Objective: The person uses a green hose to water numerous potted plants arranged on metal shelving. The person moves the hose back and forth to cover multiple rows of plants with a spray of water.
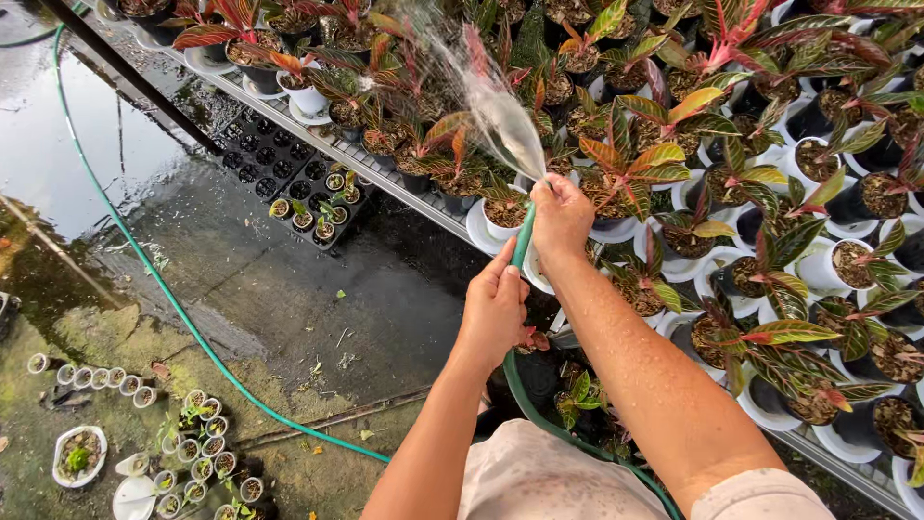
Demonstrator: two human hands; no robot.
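While the right hand [561, 217] pinches the green hose [523, 246] at its mouth, fanning water [500, 116] over the potted plants [635, 169] on the rack [385, 178], the left hand [494, 313] closes round the hose just below, steadying it; both grips are closed.

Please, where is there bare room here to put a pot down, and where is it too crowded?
Bare wet concrete floor lies between the thin green hose and the black seedling tray. The metal bench is packed with red-green leafy plants in white pots. Both hands, left hand and right hand, grip the hose end. Small white cups crowd the lower-left corner.
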